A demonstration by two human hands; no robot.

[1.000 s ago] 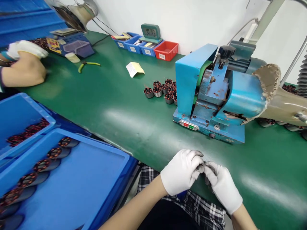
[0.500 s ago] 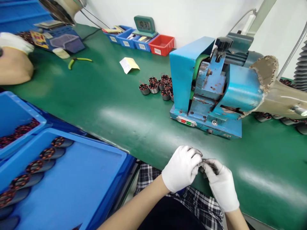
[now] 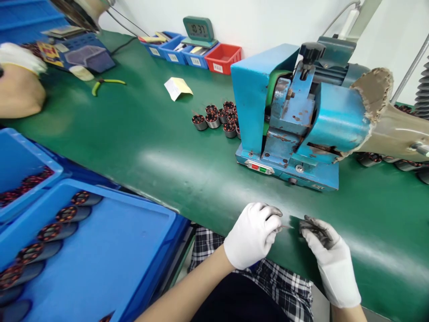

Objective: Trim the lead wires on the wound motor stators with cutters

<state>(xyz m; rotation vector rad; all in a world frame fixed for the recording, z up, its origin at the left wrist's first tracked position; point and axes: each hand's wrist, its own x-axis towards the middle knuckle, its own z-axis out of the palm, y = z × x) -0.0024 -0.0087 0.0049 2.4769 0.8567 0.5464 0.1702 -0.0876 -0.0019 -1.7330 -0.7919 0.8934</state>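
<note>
My left hand (image 3: 254, 235), in a white glove with blackened fingertips, is closed in a pinch just above the table edge. From its fingers a thin reddish wire (image 3: 287, 226) sticks out to the right; whatever else it may hold is hidden. To the right, apart from it, my right hand (image 3: 330, 252) wears a similar glove with dark, soiled fingers. Those fingers are curled together, and blur hides what may be between them. Beyond both hands stands a blue belt grinding machine (image 3: 284, 120) with red and green buttons.
Wire-wound motor stators (image 3: 212, 118) cluster left of the machine. More stand in a blue tray (image 3: 134, 214) at lower left. Green-handled pliers (image 3: 103, 85), a folded paper (image 3: 177, 88), small bins (image 3: 223, 58) and a clock (image 3: 198, 29) lie farther back. A co-worker's gloved hand (image 3: 22, 60) is at left.
My right hand has moved right, away from my left hand, where they were touching before. The thin wire at my left fingers now shows. My left hand has hardly moved.
</note>
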